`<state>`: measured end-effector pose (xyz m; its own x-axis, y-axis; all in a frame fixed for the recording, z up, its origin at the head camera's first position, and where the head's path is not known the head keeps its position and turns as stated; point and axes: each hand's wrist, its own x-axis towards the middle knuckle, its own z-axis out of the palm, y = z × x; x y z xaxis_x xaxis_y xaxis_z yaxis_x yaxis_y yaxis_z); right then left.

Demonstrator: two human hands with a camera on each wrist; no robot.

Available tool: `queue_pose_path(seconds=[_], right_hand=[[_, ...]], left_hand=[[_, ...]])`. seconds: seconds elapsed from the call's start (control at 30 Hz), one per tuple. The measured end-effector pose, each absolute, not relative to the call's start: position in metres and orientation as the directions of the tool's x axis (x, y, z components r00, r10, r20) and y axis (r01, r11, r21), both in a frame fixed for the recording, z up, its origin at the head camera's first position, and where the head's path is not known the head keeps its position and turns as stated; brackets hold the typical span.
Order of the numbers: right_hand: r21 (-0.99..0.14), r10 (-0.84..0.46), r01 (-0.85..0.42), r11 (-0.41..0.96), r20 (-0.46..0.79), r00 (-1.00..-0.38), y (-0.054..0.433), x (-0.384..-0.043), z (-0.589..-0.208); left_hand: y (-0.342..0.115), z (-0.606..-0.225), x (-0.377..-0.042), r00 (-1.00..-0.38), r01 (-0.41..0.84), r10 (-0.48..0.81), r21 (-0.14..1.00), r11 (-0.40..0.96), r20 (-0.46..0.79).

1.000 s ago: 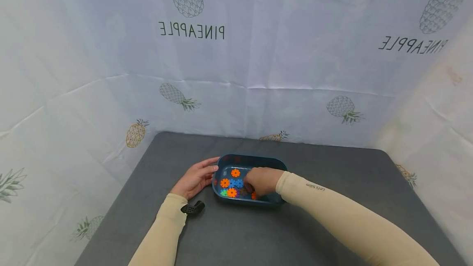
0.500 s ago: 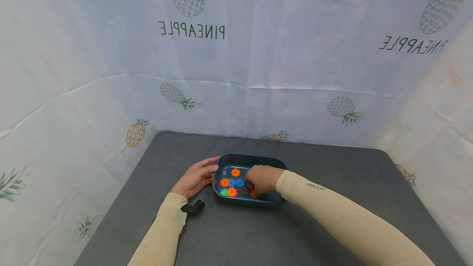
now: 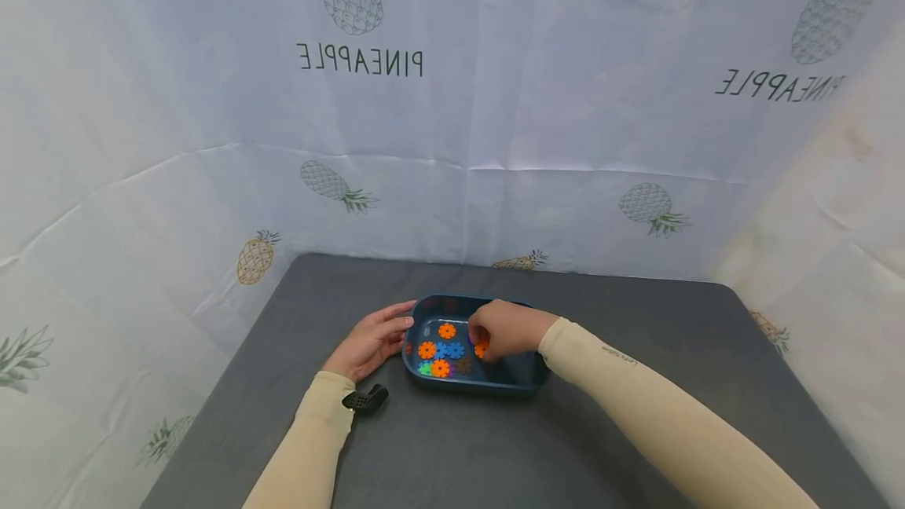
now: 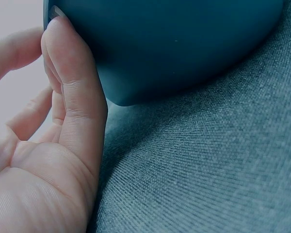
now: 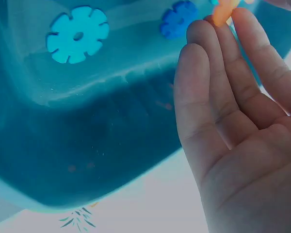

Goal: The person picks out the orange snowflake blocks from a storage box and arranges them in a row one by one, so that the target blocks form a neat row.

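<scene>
A dark blue tray (image 3: 467,387) stands on the grey table. My left hand (image 3: 366,346) touches the tray's left end with its fingers loosely extended; the left wrist view shows a fingertip against the wall's edge (image 4: 70,29). Over the tray's right half, my right hand (image 3: 511,328) pinches an orange notched disc (image 5: 225,12) at its fingertips. A bit of purple shows beside these fingers in the head view. In the tray's left half lie several more notched discs: orange (image 3: 447,331), blue (image 3: 455,350), brown (image 3: 463,366) and green (image 3: 424,368).
Dark grey cloth covers the table (image 3: 438,454). A white curtain (image 3: 467,124) with pineapple prints hangs behind it and along both sides. A black wristband (image 3: 366,398) sits at the left wrist, partly sticking out.
My right hand has risen slightly and moved toward the tray's far side, with the orange disc moving along. The brown disc is now more exposed. My left hand stays at the tray's end.
</scene>
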<state>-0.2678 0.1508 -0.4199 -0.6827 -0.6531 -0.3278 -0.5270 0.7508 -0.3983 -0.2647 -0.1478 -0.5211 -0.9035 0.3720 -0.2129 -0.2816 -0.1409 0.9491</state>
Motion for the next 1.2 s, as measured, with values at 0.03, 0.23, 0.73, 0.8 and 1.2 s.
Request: queue_pose_path(seconds=[0.03, 0.23, 0.73, 0.8, 1.2], right_hand=[[-0.418, -0.655, -0.519, 0.745, -0.316, -0.686, 0.153, -0.268, -0.419], [-0.513, -0.652, -0.477, 0.713, -0.236, -0.721, 0.168, -0.266, -0.415], [-0.666, -0.579, -0.399, 0.63, -0.061, -0.813, 0.213, -0.245, -0.407], [-0.682, -0.545, -0.374, 0.628, -0.043, -0.837, 0.219, -0.241, -0.408], [-0.717, -0.363, -0.263, 0.646, 0.015, -0.932, 0.26, -0.226, -0.427]], left_hand=[[-0.148, -0.521, -0.264, -0.903, -0.281, 0.374, 0.95, -0.14, -0.212], [-0.147, -0.521, -0.263, -0.906, -0.275, 0.37, 0.952, -0.138, -0.208], [-0.146, -0.52, -0.264, -0.905, -0.285, 0.365, 0.949, -0.136, -0.22], [-0.146, -0.52, -0.264, -0.904, -0.283, 0.367, 0.95, -0.13, -0.219], [-0.145, -0.519, -0.263, -0.902, -0.3, 0.366, 0.942, -0.151, -0.229]])
